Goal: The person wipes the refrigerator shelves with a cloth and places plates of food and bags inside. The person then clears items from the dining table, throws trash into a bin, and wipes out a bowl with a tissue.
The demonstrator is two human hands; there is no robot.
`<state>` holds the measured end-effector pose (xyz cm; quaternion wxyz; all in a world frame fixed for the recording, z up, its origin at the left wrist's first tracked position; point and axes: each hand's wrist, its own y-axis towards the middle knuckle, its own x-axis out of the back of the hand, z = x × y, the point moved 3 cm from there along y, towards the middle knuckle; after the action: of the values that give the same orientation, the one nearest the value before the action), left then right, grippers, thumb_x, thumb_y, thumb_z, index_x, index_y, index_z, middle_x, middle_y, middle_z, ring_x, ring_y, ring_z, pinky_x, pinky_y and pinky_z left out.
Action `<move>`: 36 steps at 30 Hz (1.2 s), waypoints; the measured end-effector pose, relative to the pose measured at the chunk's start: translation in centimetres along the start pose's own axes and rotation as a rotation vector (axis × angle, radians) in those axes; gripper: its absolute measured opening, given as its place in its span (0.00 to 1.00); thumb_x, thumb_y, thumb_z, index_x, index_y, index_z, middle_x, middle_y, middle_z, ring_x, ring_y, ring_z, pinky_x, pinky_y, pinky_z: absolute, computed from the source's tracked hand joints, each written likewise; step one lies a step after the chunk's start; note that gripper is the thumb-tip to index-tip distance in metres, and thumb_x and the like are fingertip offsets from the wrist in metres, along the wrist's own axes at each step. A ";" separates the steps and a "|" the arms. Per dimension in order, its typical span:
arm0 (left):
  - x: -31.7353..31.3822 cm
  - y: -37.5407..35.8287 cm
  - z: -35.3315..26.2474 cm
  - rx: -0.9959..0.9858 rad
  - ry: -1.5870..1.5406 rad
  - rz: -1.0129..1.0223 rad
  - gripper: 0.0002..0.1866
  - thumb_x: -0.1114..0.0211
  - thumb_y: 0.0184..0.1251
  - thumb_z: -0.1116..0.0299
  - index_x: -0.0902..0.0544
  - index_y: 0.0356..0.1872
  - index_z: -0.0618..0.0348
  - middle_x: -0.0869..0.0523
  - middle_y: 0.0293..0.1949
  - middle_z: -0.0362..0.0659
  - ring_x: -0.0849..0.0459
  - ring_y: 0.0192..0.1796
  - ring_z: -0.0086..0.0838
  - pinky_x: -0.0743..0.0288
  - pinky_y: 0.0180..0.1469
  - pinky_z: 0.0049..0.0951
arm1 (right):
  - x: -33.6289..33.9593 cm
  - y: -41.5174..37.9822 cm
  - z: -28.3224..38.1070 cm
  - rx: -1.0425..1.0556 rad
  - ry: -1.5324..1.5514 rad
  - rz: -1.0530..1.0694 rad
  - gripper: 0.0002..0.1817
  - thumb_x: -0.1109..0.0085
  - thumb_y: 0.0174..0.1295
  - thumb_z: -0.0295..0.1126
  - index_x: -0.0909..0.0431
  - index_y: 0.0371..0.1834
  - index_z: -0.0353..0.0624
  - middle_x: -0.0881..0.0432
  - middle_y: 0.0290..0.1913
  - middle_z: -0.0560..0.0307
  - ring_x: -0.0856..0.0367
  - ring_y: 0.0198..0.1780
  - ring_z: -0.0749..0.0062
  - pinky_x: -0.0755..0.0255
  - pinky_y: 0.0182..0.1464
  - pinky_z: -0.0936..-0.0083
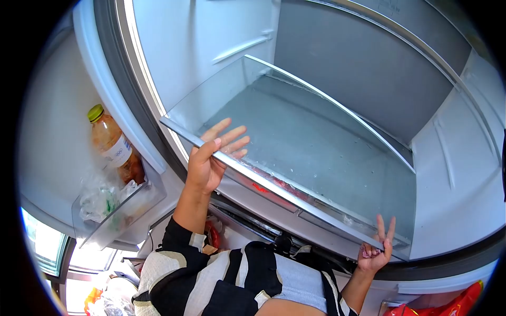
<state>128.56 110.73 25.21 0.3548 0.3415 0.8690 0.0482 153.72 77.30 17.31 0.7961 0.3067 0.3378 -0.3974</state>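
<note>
A clear glass refrigerator shelf (327,152) with a metal-look front trim is tilted inside the open fridge. My left hand (208,166) grips the trim near its left end, thumb over the edge and spread fingers showing through the glass from beneath. At the right front corner, my right hand (377,252) supports the shelf with two fingers stretched up behind the glass. Its other fingers curl around a small crumpled purplish cloth (370,252), mostly hidden. Below the tilted shelf lies a greyish surface (295,126) with small specks and drops.
On the left, the open fridge door holds a bottle with a yellow-green cap (113,139) and a plastic bag (100,203) in its bin. Moulded shelf supports (240,50) run along the inner walls. Another shelf edge (411,42) crosses above. A red package (443,305) sits lower right.
</note>
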 end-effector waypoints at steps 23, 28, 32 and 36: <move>0.9 8.7 -7.1 -0.147 0.153 0.210 0.34 0.49 0.61 0.65 0.48 0.65 0.70 0.42 0.63 0.65 0.37 0.65 0.44 0.27 0.54 0.26 | -6.5 3.0 -3.3 0.082 0.089 0.086 0.37 0.57 0.56 0.31 0.59 0.71 0.53 0.42 0.62 0.24 0.40 0.14 0.90 0.41 0.11 0.90; 2.4 9.0 -8.1 -0.174 0.044 0.272 0.33 0.53 0.62 0.72 0.55 0.66 0.73 0.51 0.66 0.65 0.46 0.68 0.46 0.28 0.58 0.30 | -8.5 3.8 -3.9 0.109 0.113 0.162 0.39 0.55 0.56 0.31 0.61 0.71 0.54 0.42 0.61 0.23 0.41 0.14 0.90 0.41 0.13 0.90; 2.6 9.0 -8.3 -0.201 0.014 0.347 0.33 0.56 0.64 0.74 0.59 0.66 0.72 0.57 0.67 0.64 0.48 0.69 0.46 0.27 0.57 0.33 | -8.6 3.6 -3.5 0.145 0.131 0.254 0.41 0.55 0.56 0.30 0.66 0.71 0.55 0.44 0.61 0.21 0.40 0.14 0.89 0.38 0.14 0.89; 3.3 9.4 -8.7 -0.225 -0.008 0.424 0.32 0.58 0.64 0.75 0.61 0.66 0.70 0.58 0.67 0.64 0.48 0.69 0.46 0.30 0.59 0.35 | -9.2 3.0 -3.5 0.184 0.145 0.329 0.43 0.55 0.56 0.29 0.70 0.71 0.56 0.45 0.61 0.19 0.39 0.14 0.88 0.36 0.15 0.88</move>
<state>126.47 121.36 32.87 0.3762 0.4747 0.7656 0.2166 151.07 85.34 23.12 0.7925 0.4571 0.3018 -0.2680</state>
